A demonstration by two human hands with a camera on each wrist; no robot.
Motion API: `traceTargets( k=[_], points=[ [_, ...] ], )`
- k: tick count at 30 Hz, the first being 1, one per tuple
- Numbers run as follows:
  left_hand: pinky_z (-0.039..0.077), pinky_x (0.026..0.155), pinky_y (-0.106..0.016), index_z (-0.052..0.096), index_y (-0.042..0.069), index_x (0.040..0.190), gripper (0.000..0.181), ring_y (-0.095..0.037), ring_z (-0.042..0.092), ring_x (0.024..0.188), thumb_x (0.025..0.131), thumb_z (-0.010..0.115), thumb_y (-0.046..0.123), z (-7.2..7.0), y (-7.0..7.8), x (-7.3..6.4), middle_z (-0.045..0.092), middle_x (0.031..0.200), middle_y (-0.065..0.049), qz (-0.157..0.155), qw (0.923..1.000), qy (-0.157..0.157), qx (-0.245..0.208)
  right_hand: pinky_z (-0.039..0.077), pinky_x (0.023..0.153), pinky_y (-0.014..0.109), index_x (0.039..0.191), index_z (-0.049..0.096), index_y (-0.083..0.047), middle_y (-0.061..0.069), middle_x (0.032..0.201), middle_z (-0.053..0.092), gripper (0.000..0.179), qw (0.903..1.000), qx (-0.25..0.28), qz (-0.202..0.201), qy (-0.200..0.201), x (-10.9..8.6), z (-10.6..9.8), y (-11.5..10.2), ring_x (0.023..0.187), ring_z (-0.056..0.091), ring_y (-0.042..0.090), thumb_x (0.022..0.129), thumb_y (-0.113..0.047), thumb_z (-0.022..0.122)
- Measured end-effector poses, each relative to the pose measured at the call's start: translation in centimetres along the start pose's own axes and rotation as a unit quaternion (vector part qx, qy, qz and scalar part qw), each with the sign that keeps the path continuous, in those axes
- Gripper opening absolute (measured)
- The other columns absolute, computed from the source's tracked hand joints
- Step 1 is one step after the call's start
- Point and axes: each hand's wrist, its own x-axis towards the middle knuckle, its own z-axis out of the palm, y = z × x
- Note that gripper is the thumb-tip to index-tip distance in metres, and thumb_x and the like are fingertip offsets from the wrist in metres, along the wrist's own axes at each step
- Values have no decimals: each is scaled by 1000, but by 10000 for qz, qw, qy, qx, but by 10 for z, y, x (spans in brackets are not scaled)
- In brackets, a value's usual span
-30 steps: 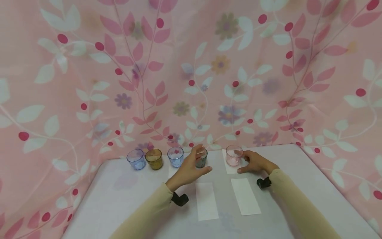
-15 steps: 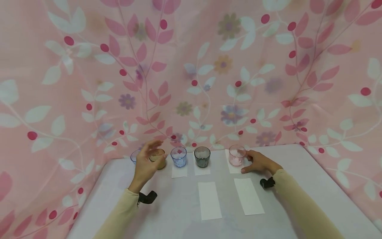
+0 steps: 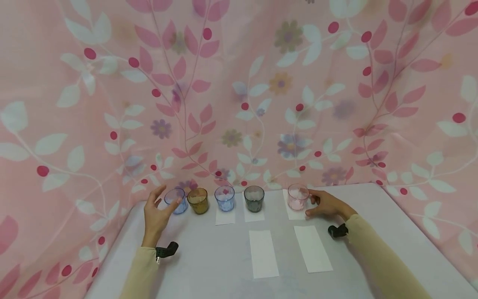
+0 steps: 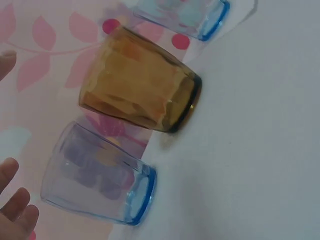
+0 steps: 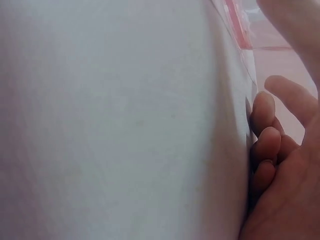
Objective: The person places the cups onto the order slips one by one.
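At the left end of a row stands a light blue glass tumbler [image 3: 176, 202]. My left hand [image 3: 155, 216] is beside it, fingers and thumb spread; the thumb overlaps the tumbler in the head view. The left wrist view shows fingertips [image 4: 20, 215] near the wall of that blue tumbler [image 4: 100, 175], with an amber tumbler [image 4: 142, 80] beyond it. By the right side of a pink tumbler [image 3: 298, 197] is my right hand [image 3: 328, 204], resting low with fingers loosely bent and nothing in its grasp. Part of the pink tumbler [image 5: 240, 25] shows in the right wrist view.
Between them stand a second blue tumbler [image 3: 225, 199] and a grey tumbler [image 3: 254, 199], each on white paper, as is the pink one. Two white paper strips [image 3: 263, 254] [image 3: 313, 249] lie nearer on the white tabletop [image 3: 209, 265]. A floral curtain [image 3: 239, 91] hangs behind.
My left hand has moved left from in front of the grey tumbler, past the amber one, to the leftmost blue tumbler. The right hand has stayed beside the pink tumbler.
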Motion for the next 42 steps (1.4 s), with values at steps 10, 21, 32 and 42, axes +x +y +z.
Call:
traceTargets(
  k=[10, 21, 32, 42],
  points=[
    [27, 127, -63, 32, -2, 161, 94, -44, 34, 155, 86, 88, 10, -5, -23, 3, 38, 166, -24, -639, 9968, -449, -156, 33, 72, 26, 146, 49, 6, 14, 98, 52, 78, 9992, 342, -192, -10, 0, -1, -3, 85, 41, 21, 84, -19, 91],
    [25, 129, -62, 23, -5, 164, 91, -49, 32, 155, 93, 80, 3, 1, -43, -2, 31, 168, -29, -1078, 9899, -717, -579, 34, 72, 26, 140, 52, 5, 13, 97, 53, 73, 9991, 297, -290, 62, 1, 1, 2, 82, 42, 15, 84, -20, 92],
    [26, 131, -52, 23, 6, 168, 87, -39, 30, 159, 98, 76, 7, 6, -55, 0, 32, 171, -23, -1393, 9840, -694, -862, 35, 72, 25, 150, 48, 4, 12, 97, 55, 84, 9992, 314, -206, 95, -4, 3, 2, 81, 43, 13, 84, -22, 92],
    [45, 109, -19, 41, 8, 161, 76, -35, 51, 143, 96, 80, 9, 12, -57, -1, 52, 156, -23, -1387, 9852, -446, -900, 35, 69, 25, 160, 39, 5, 17, 100, 57, 94, 9971, 425, -580, 259, -7, 2, 0, 79, 44, 17, 84, -14, 91]
  ],
)
